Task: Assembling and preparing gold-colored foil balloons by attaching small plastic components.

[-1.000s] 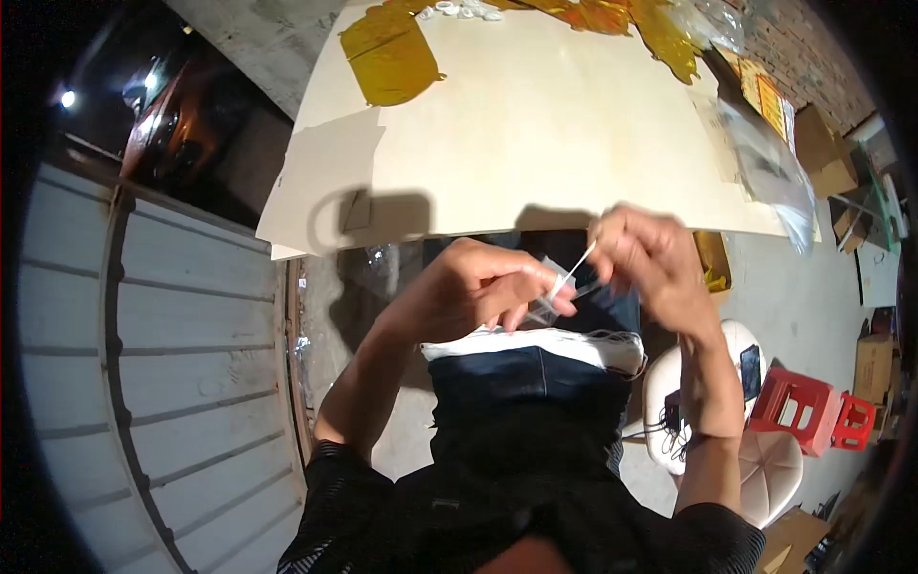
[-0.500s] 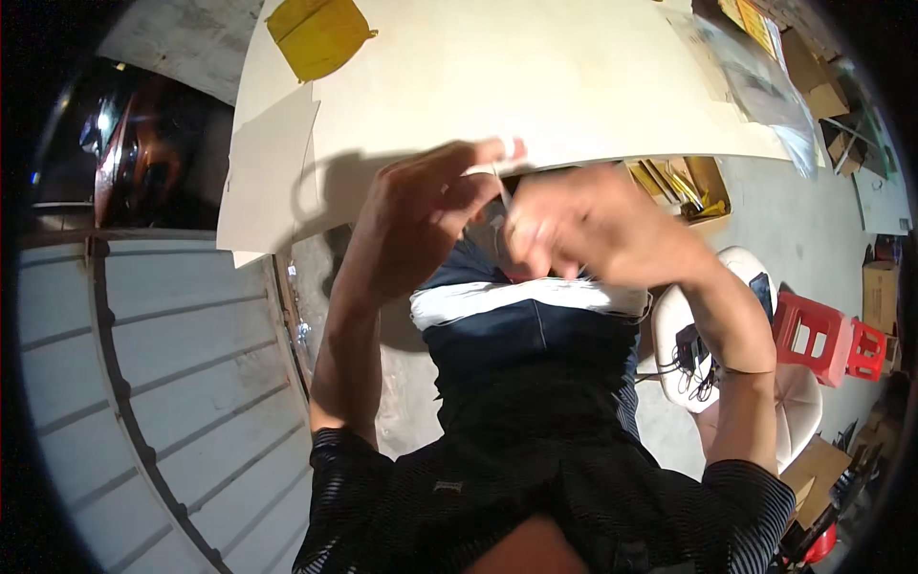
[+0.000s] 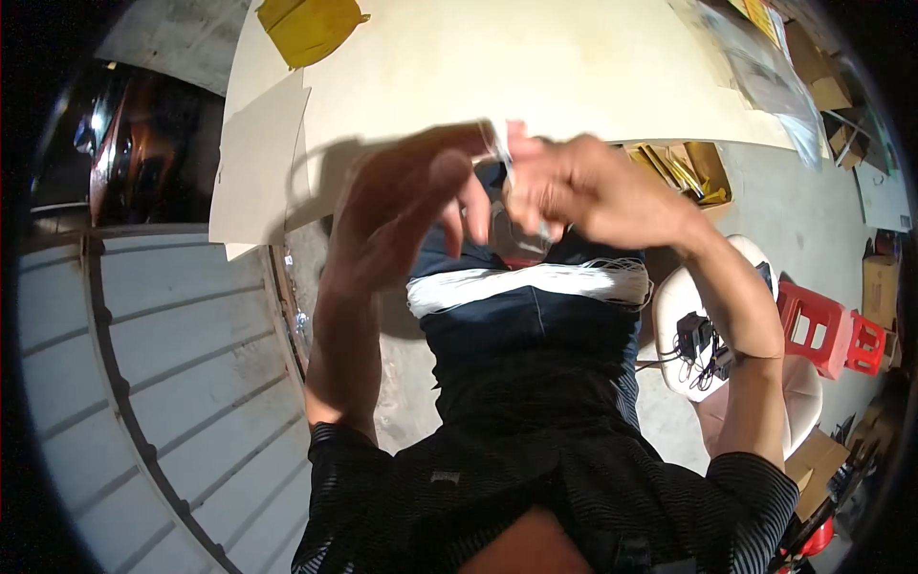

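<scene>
A pale surface point(image 3: 478, 67) spans the top of the frame, and beneath it, at centre, I view from my remote post a pair of dark trousers point(image 3: 488, 330). Above them, the left hand point(image 3: 402, 206) hovers left of centre, loosely curled with thumb apart from fingers; blur keeps me from telling whether its fingertip grips anything. The right hand point(image 3: 588, 191), just right of it, is bent inward, its fingers folded closed on a white strand point(image 3: 505, 155). A bundle of white cord point(image 3: 531, 283) lies across the trousers at centre, below both hands. A yellow packet point(image 3: 308, 31) rests on the surface at upper left, well apart from the hands. A scrap of clear plastic point(image 3: 544, 231) shows under the right fingers, too smeared to tell how it is held. Smallest of all, the strand runs nearly upright between the hands, above centre, its top beside the left fingertip. I judge that light, even tension serves best: brace the left fingertip, pinch close to the strand's crossing, keep loose cord clear, and spare the thin plastic a hard squeeze.
</scene>
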{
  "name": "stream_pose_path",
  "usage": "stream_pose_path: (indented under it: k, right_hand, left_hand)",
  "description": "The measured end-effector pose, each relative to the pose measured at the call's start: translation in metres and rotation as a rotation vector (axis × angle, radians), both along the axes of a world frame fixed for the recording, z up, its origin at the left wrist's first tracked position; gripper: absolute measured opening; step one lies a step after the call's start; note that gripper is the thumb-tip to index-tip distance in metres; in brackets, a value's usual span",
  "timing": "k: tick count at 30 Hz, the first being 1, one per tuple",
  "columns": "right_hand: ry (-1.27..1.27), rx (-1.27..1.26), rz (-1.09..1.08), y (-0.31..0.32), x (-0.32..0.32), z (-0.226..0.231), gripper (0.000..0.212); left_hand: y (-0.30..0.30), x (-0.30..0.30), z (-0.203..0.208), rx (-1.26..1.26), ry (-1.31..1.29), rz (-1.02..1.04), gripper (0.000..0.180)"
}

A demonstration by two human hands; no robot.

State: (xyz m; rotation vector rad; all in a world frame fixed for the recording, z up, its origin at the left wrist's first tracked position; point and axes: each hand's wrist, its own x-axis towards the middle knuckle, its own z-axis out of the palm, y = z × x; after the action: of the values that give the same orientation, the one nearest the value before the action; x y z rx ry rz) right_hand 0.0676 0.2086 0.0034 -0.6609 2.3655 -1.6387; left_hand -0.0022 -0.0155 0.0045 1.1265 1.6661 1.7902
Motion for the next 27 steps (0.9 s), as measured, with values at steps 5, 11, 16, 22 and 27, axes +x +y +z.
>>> stream_pose_path:
  k: [5, 11, 16, 22, 27]
  right_hand:
    - [-0.022, -0.164, -0.141, 0.023, -0.006, 0.028, 0.021]
    - [0.016, -0.037, -0.085, 0.004, 0.008, 0.012, 0.024]
    - [0.002, -0.070, -0.205, 0.014, -0.001, 0.006, 0.024]
    - [-0.070, 0.008, -0.261, -0.005, 0.017, 0.001, 0.022]
    - [0.126, 0.201, -0.324, 0.006, 0.015, 0.018, 0.018]
  left_hand:
    - [0.005, -0.002, -0.006, -0.024, 0.079, -0.245, 0.039]
    - [0.011, 0.009, 0.000, -0.252, 0.106, 0.148, 0.030]
    - [0.012, 0.017, -0.004, -0.112, 0.035, -0.015, 0.027]
    - [0.021, 0.026, -0.004, -0.017, 0.027, 0.134, 0.046]
    - [0.022, 0.030, -0.008, -0.318, 0.282, 0.229, 0.033]
